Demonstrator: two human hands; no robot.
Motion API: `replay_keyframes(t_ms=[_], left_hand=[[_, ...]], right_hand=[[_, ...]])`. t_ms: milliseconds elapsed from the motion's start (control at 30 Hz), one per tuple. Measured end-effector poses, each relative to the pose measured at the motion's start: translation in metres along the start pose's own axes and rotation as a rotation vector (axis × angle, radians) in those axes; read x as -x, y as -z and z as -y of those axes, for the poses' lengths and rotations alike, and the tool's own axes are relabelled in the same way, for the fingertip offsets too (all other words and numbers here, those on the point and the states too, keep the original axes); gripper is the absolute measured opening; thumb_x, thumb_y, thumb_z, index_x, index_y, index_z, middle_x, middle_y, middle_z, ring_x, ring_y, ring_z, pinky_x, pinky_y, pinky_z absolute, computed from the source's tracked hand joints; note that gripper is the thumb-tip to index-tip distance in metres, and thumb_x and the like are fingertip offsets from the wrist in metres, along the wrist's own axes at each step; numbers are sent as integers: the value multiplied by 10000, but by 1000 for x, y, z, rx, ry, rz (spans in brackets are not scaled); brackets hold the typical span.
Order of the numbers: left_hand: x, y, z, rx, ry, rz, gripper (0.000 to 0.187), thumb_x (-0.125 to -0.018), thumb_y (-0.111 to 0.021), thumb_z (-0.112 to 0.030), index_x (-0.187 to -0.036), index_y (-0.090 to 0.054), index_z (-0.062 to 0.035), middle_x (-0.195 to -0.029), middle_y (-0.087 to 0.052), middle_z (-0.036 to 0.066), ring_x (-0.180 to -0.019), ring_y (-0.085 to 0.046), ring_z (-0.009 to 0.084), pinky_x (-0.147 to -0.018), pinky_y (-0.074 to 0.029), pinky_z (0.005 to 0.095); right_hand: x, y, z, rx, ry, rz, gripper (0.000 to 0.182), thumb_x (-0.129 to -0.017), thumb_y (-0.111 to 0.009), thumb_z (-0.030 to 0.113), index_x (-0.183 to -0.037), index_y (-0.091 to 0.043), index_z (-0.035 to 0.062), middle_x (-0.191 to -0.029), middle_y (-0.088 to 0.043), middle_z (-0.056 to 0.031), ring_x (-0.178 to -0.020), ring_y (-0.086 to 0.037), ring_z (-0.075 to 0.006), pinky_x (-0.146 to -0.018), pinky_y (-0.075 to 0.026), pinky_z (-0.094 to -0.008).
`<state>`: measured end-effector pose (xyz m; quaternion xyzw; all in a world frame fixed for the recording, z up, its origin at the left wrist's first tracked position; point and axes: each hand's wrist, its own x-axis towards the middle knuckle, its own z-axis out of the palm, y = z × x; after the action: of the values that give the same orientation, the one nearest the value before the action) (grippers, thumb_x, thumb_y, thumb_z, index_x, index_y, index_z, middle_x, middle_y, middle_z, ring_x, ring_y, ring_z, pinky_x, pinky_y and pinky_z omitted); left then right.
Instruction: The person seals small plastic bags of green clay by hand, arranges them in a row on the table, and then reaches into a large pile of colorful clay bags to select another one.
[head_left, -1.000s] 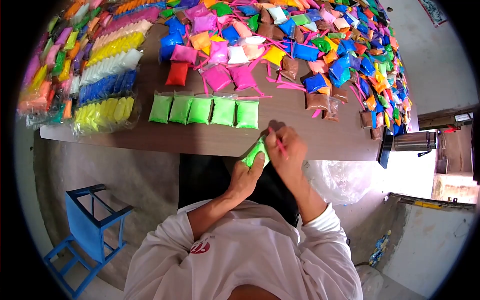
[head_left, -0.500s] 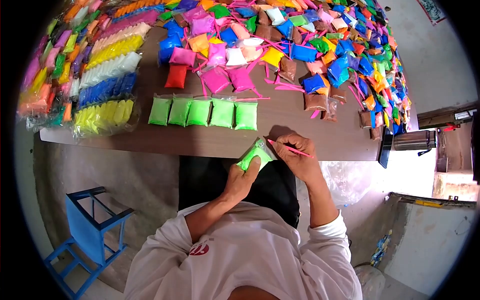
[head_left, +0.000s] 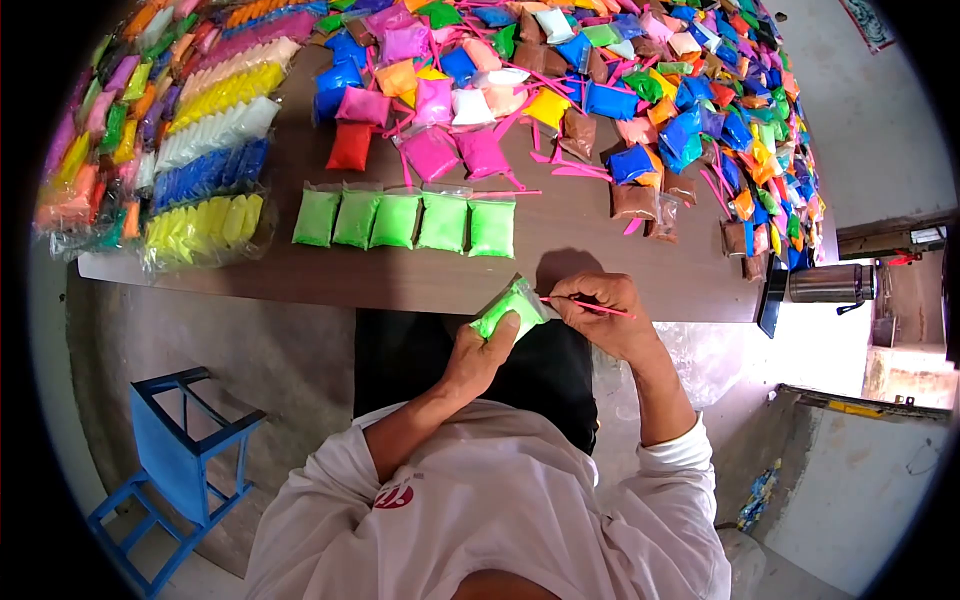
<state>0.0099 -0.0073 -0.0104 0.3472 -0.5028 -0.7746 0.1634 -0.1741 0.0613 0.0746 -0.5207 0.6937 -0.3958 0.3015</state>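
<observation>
My left hand (head_left: 484, 350) is closed on a bright green packet (head_left: 508, 312) in clear plastic, just off the table's front edge, thumb on top. To its right my right hand (head_left: 603, 310) pinches a thin pink stick (head_left: 592, 305); the stick's left tip is close to the packet's right edge, and whether they touch is too small to tell. Several similar green packets (head_left: 394, 220) lie in a row on the brown table (head_left: 330, 270), beyond my left hand. Behind them rest a red packet (head_left: 348, 147) and pink packets (head_left: 484, 153).
Bundles of coloured packets (head_left: 210, 175) cover the table's left end. A large mixed pile of packets and pink sticks (head_left: 690, 120) fills the back and right. A metal flask (head_left: 830, 283) is at the right edge. A blue stool (head_left: 180, 450) stands on the floor at lower left.
My right hand has shifted slightly right, and the pink stick lies flatter in its fingers. My left hand still holds the green packet, nearly in the same place.
</observation>
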Motion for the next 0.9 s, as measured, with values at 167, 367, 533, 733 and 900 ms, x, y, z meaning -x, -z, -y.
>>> replay_keyframes(t_ms=[167, 367, 533, 733, 900], left_hand=[[-1, 1, 0, -24, -14, 10, 323, -940, -555, -327, -805, -583, -34, -632, -443, -68, -587, -376, 39, -503, -327, 248], [-1, -1, 2, -5, -38, 3, 293, -943, -559, -345, -770, -534, -109, -596, -424, -72, -494, -357, 28, -435, -268, 229], [0, 1, 1, -33, 23, -9, 342, -931, -566, -324, -734, -562, -45, -598, -423, -77, -560, -364, 35, -482, -308, 255], [0, -1, 3, 14, 42, -22, 341, -932, -569, -321, -699, -545, -73, -593, -411, -87, -552, -351, 24, -477, -292, 249], [-1, 0, 2, 10, 43, -27, 347, -932, -564, -319, -687, -530, -76, -589, -414, -78, -541, -353, 33, -479, -297, 250]], right_hand=[[0, -10, -9, 30, 50, -68, 66, -798, -650, -6, -861, -668, -8, -736, -634, -71, -656, -583, -108, -603, -469, -248], [0, -16, -14, 24, 11, -84, 86, -799, -639, -1, -877, -674, 8, -768, -653, -83, -665, -606, -131, -616, -481, -255], [7, -13, -12, -129, -62, -112, 113, -785, -638, -1, -889, -678, 20, -770, -655, -113, -655, -633, -154, -613, -487, -268], [16, -9, -14, 85, -57, -206, 95, -824, -592, -11, -898, -651, -23, -746, -608, -38, -666, -522, -70, -601, -442, -215], [16, -7, -24, 46, 89, -248, 164, -727, -613, -44, -880, -636, 11, -761, -624, -129, -653, -615, -276, -619, -491, -314]])
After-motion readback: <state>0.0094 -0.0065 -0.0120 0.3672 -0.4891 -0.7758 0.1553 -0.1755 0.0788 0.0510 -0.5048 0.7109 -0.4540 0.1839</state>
